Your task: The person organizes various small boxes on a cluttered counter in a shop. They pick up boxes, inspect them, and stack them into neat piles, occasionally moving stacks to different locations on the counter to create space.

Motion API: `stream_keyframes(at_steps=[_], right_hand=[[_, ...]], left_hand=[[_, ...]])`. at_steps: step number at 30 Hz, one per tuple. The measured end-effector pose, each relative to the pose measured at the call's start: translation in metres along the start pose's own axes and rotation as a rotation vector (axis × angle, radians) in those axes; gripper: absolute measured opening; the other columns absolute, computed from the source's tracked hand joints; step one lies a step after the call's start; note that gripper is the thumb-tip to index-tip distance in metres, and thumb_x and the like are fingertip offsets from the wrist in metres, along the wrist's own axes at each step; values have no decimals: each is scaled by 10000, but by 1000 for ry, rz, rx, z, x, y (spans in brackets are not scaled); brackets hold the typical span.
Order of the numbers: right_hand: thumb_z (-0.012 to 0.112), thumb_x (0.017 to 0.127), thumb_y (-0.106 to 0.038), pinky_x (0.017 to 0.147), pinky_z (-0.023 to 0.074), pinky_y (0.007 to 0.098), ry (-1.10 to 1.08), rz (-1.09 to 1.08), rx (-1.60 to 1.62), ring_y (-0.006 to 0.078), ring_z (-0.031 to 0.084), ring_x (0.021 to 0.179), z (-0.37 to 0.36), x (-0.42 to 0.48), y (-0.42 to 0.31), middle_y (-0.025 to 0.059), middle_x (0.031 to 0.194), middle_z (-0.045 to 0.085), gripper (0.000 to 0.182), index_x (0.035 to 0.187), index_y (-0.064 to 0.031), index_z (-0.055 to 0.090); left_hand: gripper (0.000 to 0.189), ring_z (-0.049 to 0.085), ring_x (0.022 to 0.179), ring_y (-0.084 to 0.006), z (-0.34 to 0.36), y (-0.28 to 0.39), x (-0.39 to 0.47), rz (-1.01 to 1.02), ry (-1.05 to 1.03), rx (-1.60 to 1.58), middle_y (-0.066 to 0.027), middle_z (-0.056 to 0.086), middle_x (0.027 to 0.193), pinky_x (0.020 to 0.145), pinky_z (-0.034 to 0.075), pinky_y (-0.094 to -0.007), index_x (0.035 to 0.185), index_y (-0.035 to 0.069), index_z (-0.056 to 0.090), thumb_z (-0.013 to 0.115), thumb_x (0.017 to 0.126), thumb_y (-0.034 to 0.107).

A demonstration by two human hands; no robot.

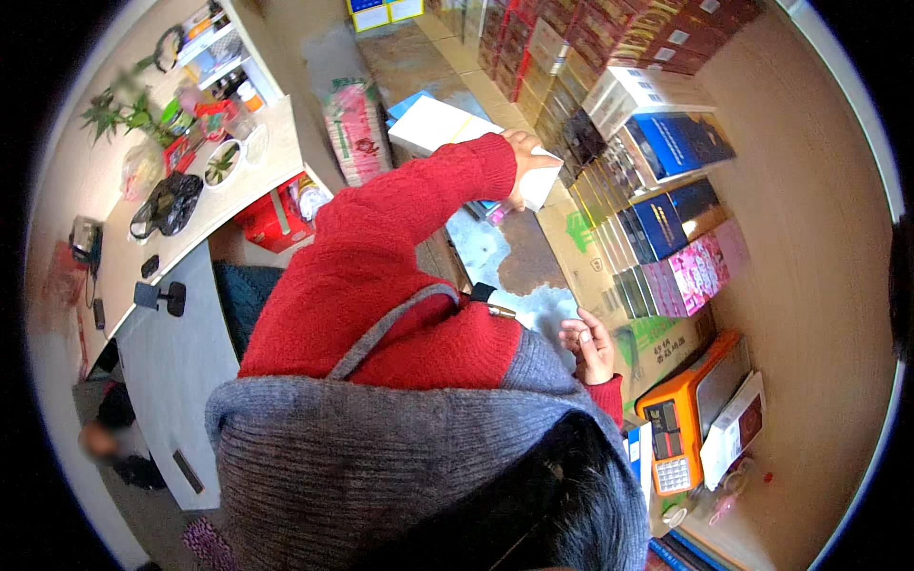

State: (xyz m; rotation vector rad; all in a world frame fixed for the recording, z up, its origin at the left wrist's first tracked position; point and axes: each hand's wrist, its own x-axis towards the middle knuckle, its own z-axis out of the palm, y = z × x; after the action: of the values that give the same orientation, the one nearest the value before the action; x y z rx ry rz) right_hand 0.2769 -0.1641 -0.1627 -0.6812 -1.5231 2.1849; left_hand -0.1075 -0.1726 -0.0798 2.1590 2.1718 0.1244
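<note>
My left hand (525, 170), at the end of an outstretched red knit sleeve, grips a white box (543, 187). A larger white box (439, 123) with a thin yellow line lies just beyond that forearm, partly hidden by it. Whether the two white pieces are joined, I cannot tell. Beneath them is a worn metal surface (478, 246) with brown and pale patches. My right hand (591, 348) is raised near the cardboard carton's edge, its fingers loosely bent and apart, holding nothing visible.
Stacked boxes, including blue ones (660, 221) and pink ones (703, 268), stand on a cardboard carton (657, 342). An orange scale (671, 442) sits to the right. A pink-printed sack (357, 135) and a desk (250, 168) with plants are at left. Another person (118, 435) is at lower left.
</note>
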Motion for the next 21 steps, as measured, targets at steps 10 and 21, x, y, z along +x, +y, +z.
stream_keyframes(at_steps=[10, 21], right_hand=[[700, 809, -152, 924, 467, 380, 63, -394, -513, 264, 516, 1160, 33, 20, -23, 141, 1312, 479, 711, 1406, -34, 332], [704, 783, -314, 946, 452, 387, 436, -492, -482, 284, 520, 1159, 25, 15, -36, 142, 1276, 501, 734, 1366, -18, 369]], left_hand=[[1119, 458, 1129, -358, -83, 158, -49, 586, 535, -667, -164, 442, 1248, 976, 346, -502, 1413, 181, 362, 873, 449, 425], [1137, 386, 1232, -381, -50, 226, -28, 670, 447, -725, -179, 405, 1318, 1019, 300, -520, 1419, 157, 350, 878, 452, 439]])
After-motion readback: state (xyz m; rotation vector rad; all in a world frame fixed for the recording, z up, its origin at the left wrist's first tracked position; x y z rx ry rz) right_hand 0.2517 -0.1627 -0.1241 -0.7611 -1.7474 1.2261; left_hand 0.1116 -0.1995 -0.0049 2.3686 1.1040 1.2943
